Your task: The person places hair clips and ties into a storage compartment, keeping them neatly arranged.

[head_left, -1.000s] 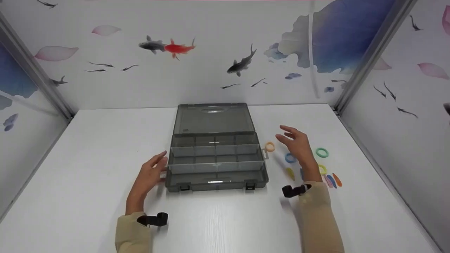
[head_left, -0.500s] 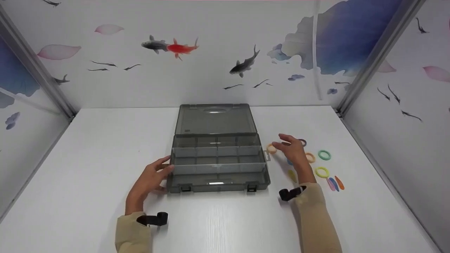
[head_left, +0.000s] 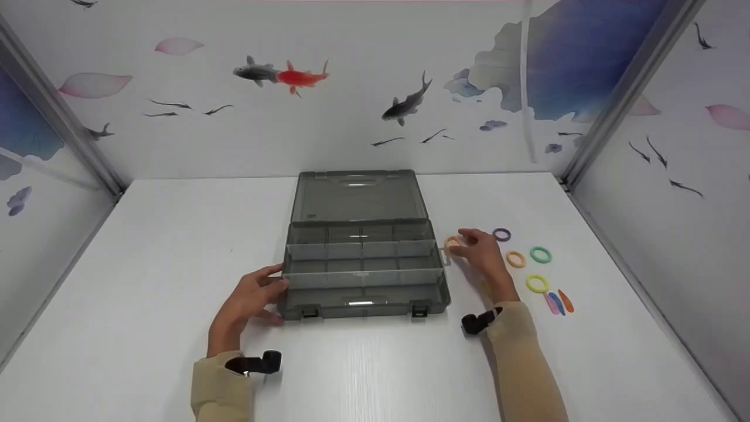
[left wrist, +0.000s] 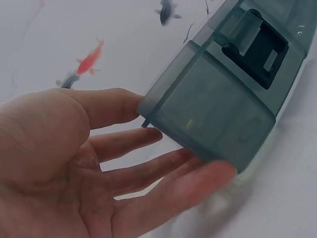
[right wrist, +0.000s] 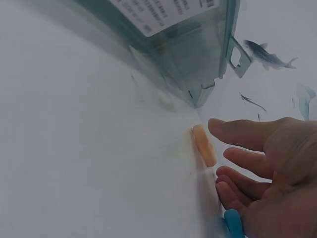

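A smoky grey divided plastic box (head_left: 363, 313) lies with its lid (head_left: 358, 202) folded back. My left hand (head_left: 249, 299) rests on its left side; in the left wrist view the thumb is by the top edge and loosely bent fingers lie along the wall. My right hand (head_left: 483, 258) is over a small orange ring like a hair tie (head_left: 450, 242), beside the box's right side. In the right wrist view this ring (right wrist: 204, 146) lies just off the fingertips, not pinched. A blue ring (right wrist: 233, 223) is under that hand, hidden in the head view.
To the right lie a purple ring (head_left: 501, 235), another orange ring (head_left: 515, 259), a green ring (head_left: 541, 247) and a yellow ring (head_left: 537, 276). Pink, blue and orange hair clips (head_left: 566, 300) lie near them. A fish-patterned wall (head_left: 351, 129) borders the table behind.
My right hand has come down and left toward the orange ring by the box, uncovering the purple, second orange and yellow rings. My left hand has shifted slightly right onto the box side.
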A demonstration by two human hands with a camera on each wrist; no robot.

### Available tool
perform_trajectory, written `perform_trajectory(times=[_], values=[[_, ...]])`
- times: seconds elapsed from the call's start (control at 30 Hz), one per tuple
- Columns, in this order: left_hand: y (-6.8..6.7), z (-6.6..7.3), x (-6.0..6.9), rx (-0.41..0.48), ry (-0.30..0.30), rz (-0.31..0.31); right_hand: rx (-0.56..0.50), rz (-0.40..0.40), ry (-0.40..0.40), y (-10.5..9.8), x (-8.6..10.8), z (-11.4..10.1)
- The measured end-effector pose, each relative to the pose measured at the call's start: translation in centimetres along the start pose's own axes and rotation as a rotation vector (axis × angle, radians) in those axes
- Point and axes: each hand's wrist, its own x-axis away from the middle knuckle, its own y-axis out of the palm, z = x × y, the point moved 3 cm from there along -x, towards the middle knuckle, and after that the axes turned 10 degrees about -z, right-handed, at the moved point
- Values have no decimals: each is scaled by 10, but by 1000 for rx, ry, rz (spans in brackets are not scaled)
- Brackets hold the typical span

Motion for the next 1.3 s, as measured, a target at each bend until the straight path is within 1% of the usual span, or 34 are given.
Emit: perform_trajectory(times=[0.1,0.17,0.33,0.53,0.8,1.0,1.03,1.13,1.23,1.27,1.3], values=[[1,0,0,-24,-11,10,1,-1,11,1,0,-1],[0,-1,0,-13,-16,15,12,3,14,3,0,-1],[-2,-3,-1,21,-21,14,91,7,-10,5,-1,-6],[-3,-4,0,24,-10,11,151,8,-13,7,-3,-10],[-2,-5,1,19,-8,8,174,6,-2,8,-3,-10],[-1,-6,2,24,-11,7,182,10,-97,7,-2,-8],[-1,-6,2,25,-10,6,185,46,-132,7,-2,-7],[-1,-5,2,25,-6,3,179,59,-127,7,-2,-7],[-1,-5,2,23,-8,4,181,70,-104,7,-4,-7],[-1,-5,2,21,-10,4,180,41,-79,7,-4,-8],[-1,-5,2,19,-12,6,180,46,-77,8,-4,-9]])
